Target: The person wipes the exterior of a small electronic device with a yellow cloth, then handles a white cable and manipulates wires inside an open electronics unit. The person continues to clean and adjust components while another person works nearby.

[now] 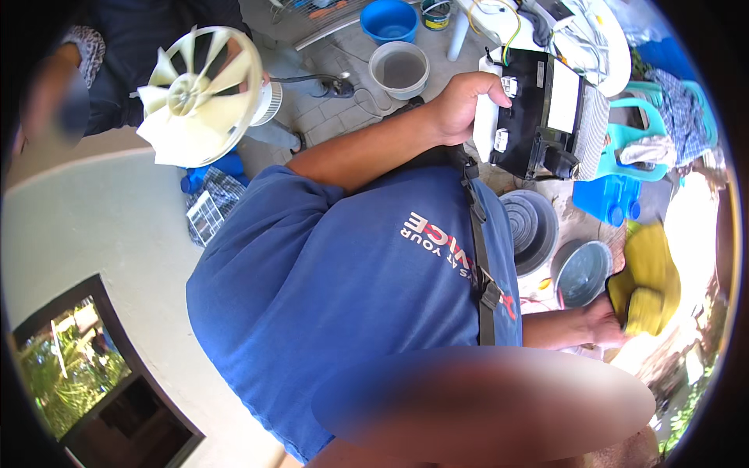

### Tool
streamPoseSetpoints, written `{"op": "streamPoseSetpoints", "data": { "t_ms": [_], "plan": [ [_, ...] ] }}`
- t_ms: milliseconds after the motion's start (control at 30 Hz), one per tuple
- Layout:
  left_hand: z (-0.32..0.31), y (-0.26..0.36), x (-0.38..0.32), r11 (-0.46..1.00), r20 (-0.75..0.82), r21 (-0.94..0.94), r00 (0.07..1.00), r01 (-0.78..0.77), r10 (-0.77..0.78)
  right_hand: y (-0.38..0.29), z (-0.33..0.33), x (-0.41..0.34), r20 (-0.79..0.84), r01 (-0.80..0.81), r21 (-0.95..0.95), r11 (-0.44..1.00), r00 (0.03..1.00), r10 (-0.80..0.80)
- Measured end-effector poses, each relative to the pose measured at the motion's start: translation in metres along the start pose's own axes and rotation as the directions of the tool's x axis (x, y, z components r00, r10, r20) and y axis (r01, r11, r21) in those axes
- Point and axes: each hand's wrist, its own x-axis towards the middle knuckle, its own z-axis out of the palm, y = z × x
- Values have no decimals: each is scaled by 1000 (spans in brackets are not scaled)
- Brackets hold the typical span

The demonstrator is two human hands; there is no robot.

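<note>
My left hand (459,108) grips the pale edge of a black plastic electrical housing (524,123), with the thumb on top and the fingers hidden behind. White connectors sit along that edge, a large white label covers part of the face, and ribbed metal fins (592,126) line the far side. A yellow-green wire rises from its upper corner. Low on the right, my right hand (604,322) holds a bunched yellow cloth (649,275), slightly blurred. Just beyond that hand stands a grey basin (581,269).
At the upper left, another person holds a cream axial fan wheel (199,96). A white table (611,64) carries cables. On the floor are a blue basin (389,20), a whitish bucket (399,67), a dark grey tub (541,234) and blue jugs (603,196). A turquoise plastic chair (635,120) stands at right.
</note>
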Motion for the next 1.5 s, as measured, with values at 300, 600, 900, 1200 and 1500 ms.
{"op": "streamPoseSetpoints", "data": {
  "t_ms": [300, 600, 900, 1200, 1500],
  "plan": [
    [-10, 41, -19, 973, 89, -80, 970, -217, 224, 46, 23, -25, -81, -373, 35, 927, 924, 375],
    [9, 33, 94, 955, 161, -19, 942, -296, 295, 128, 67, 27, 516, 177, -632, 755, 822, 239],
    [10, 20, 100, 956, 89, 4, 952, -294, 292, 129, 127, 2, 789, 630, -477, 613, 614, -17],
    [2, 10, 75, 963, 238, -111, 934, -247, 267, 116, 130, -14, 581, -216, -278, 936, 738, 343],
    [28, -17, 72, 959, 60, 28, 958, -283, 281, 106, 96, -7, 553, 75, -617, 783, 750, 364]
  ]
}}
